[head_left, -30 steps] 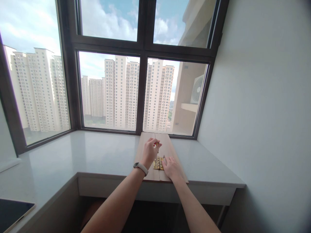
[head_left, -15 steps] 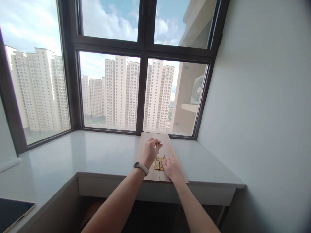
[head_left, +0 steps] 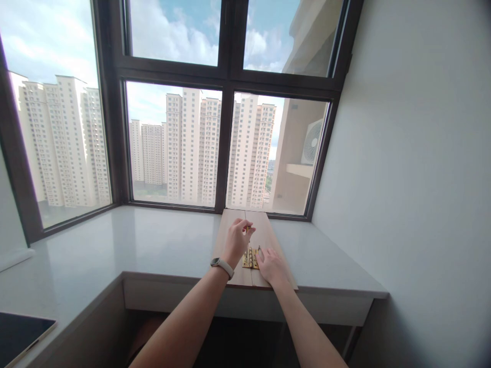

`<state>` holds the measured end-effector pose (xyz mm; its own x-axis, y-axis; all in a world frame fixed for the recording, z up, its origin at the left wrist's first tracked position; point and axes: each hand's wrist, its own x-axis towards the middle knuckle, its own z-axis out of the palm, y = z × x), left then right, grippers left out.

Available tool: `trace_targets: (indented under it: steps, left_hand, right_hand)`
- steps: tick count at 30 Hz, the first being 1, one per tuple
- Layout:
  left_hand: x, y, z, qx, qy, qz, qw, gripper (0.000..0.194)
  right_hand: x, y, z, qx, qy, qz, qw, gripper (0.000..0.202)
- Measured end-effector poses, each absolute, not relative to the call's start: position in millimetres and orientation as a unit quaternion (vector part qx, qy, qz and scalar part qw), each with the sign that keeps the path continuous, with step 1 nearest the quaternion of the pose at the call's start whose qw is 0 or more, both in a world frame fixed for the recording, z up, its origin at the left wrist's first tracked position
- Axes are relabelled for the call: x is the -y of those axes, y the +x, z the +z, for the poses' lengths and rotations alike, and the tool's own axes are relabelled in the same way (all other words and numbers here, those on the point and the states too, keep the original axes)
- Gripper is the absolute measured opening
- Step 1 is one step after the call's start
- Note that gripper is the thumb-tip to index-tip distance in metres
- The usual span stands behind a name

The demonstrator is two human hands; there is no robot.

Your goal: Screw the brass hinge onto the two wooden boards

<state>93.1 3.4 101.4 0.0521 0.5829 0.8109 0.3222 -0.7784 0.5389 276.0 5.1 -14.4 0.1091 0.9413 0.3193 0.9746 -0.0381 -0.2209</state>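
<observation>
My left hand (head_left: 238, 240), with a watch (head_left: 222, 267) on its wrist, is closed around the top of a small screwdriver (head_left: 249, 229). Its thin shaft points down toward a brass hinge (head_left: 246, 262), though the tip is too small to make out. The hinge lies unfolded across the seam of two light wooden boards (head_left: 264, 230) placed side by side. My right hand (head_left: 271, 263) lies on the right board, fingers stretched out and thumb side against the hinge's right leaf, part of which it covers. A small thing (head_left: 260, 249) by those fingers is unclear.
The boards rest on a white window ledge (head_left: 172, 240), their near ends at its front edge. Dark window frames (head_left: 224, 153) stand behind and a white wall (head_left: 402, 153) rises on the right. A dark flat device (head_left: 23, 332) lies at lower left.
The screwdriver handle has turned a little in my left fingers; the red part seen before is now hidden. My right hand, the hinge and the boards have kept their places.
</observation>
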Motion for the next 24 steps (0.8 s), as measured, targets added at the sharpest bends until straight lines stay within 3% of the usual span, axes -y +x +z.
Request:
trace_targets:
  steps: [8, 18, 24]
  left_hand:
    - [-6.2, 96.0, 99.4, -0.311, 0.718, 0.611, 0.116, 0.022]
    - [-4.1, 94.3, 99.9, -0.326, 0.719, 0.605, 0.103, 0.009]
    - [-9.4, 96.4, 96.6, -0.320, 0.719, 0.607, 0.109, 0.019]
  right_hand:
    - [-6.1, 276.9, -15.7, 0.667, -0.717, -0.046, 0.196, 0.064]
    - [-5.0, 276.0, -14.9, 0.663, -0.719, -0.052, 0.201, 0.064]
    - [-7.1, 277.5, -17.7, 0.663, -0.719, -0.049, 0.203, 0.064]
